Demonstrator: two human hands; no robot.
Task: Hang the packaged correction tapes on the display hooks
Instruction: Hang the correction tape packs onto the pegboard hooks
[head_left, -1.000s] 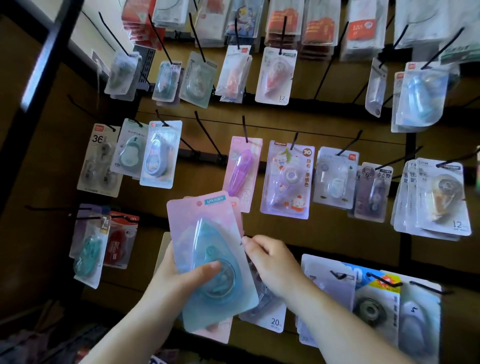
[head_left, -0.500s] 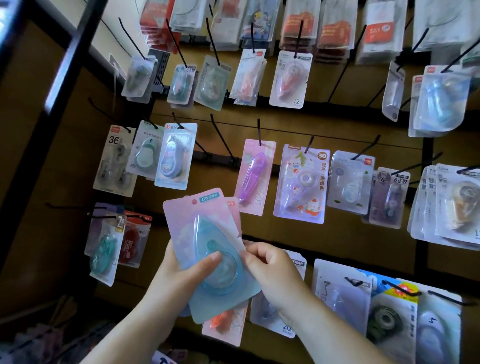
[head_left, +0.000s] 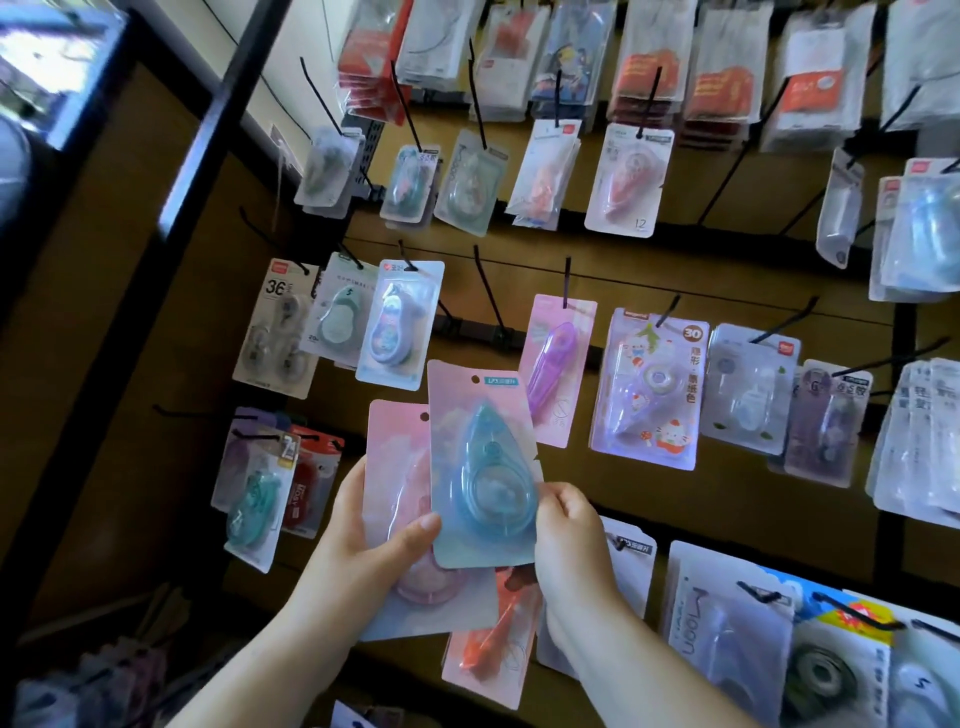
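Under a bare hook (head_left: 487, 291), the right grip (head_left: 569, 535) pinches the blue pack (head_left: 483, 467) by one edge, left grip (head_left: 358, 545) holding a pink pack (head_left: 395, 452); it could slip

Across the left: black frame post (head_left: 208, 135), slanting from top centre down to the lower left edge. Upper left corner: bright, blurred pane (head_left: 52, 67). Right of the post: white wall (head_left: 306, 62) with a thin dark cable. Behind the display: brown back panel (head_left: 649, 270), crossed by black horizontal rails (head_left: 737, 231). Top row: red-labelled flat packs (head_left: 717, 88), print illegible. Bottom left: blurred clutter (head_left: 104, 675).
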